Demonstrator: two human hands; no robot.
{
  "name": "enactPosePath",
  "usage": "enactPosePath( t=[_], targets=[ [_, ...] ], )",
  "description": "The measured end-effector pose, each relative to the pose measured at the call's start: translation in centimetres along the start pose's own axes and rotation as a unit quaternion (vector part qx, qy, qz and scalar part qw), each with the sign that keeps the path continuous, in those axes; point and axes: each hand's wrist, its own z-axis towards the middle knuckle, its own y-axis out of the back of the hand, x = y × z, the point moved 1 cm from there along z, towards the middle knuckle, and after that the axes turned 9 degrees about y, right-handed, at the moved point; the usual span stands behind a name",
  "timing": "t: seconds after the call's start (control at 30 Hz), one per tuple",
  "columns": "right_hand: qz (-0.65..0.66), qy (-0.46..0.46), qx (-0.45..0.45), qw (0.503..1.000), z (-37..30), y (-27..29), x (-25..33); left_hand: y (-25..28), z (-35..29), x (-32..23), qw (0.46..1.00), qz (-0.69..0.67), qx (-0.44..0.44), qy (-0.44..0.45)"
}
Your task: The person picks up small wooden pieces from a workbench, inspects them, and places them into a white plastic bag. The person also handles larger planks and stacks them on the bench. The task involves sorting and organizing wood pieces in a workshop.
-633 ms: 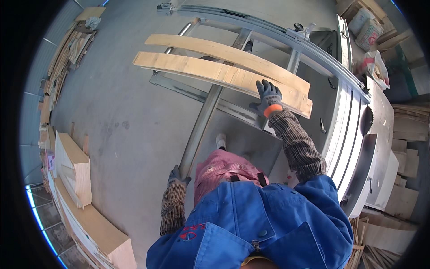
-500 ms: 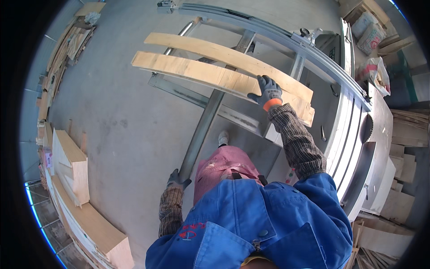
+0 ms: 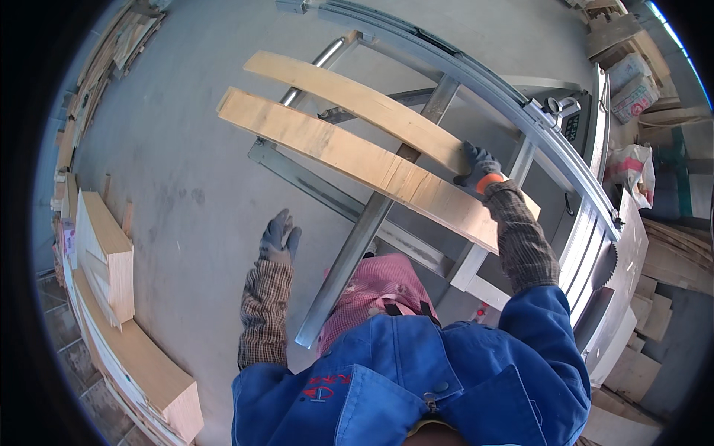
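Two long pale wooden boards lie across a metal frame: a far board (image 3: 357, 97) and a near board (image 3: 335, 152), with a gap between them. My right hand (image 3: 480, 168), in a grey glove with an orange cuff, is closed over the far board toward its right end, thumb on the near side. My left hand (image 3: 280, 236), also gloved, hovers left of the frame's metal bar (image 3: 346, 271) and below the near board. Its fingers are apart, and nothing is in them.
A sliding rail (image 3: 446, 63) with a clamp-like fitting (image 3: 561, 110) runs along the far side. A toothed saw blade (image 3: 606, 267) shows at the right. Thick wooden blocks (image 3: 152, 364) are stacked at the left; bags (image 3: 632, 172) and board offcuts (image 3: 643, 364) lie at the right.
My left hand has left the metal bar's end and moved forward. My right hand has shifted from the near board to the far one, and the gap between their right parts has widened.
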Motion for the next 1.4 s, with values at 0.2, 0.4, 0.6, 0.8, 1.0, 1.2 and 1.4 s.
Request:
enactPosePath(
  t=[0.2, 0.4, 0.6, 0.8, 1.0, 1.2, 1.4],
  targets=[
    [0.396, 0.119, 0.01, 0.911, -2.6, 6.2, -2.3, -5.2, 4.4, -7.9, 0.977, -0.214, 0.02, -0.007],
    [0.712, 0.061, 0.295, 0.634, -12.0, 4.9, -3.0, -14.2, 4.7, -16.5, 0.817, -0.475, 0.166, 0.281],
    [0.827, 0.045, 0.372, 0.42, -25.1, 3.0, -1.2, -20.4, 4.5, -19.2, 0.672, -0.64, 0.257, 0.27],
    [0.846, -0.035, 0.358, 0.392, -34.5, -2.0, -2.4, -23.4, -2.8, -22.9, 0.581, -0.753, 0.244, 0.19],
    [0.562, -0.018, 0.134, 0.816, -36.8, -1.0, -4.6, -26.3, -9.4, -21.9, 0.621, -0.714, 0.274, 0.174],
    [0.259, 0.033, -0.159, 0.952, -30.5, 2.6, 1.7, -29.5, -13.3, -22.3, 0.542, -0.706, 0.366, 0.273],
    [0.221, -0.093, -0.218, 0.946, -30.3, 5.1, 7.7, -27.7, -14.2, -25.7, 0.598, -0.604, 0.401, 0.342]
  ],
)
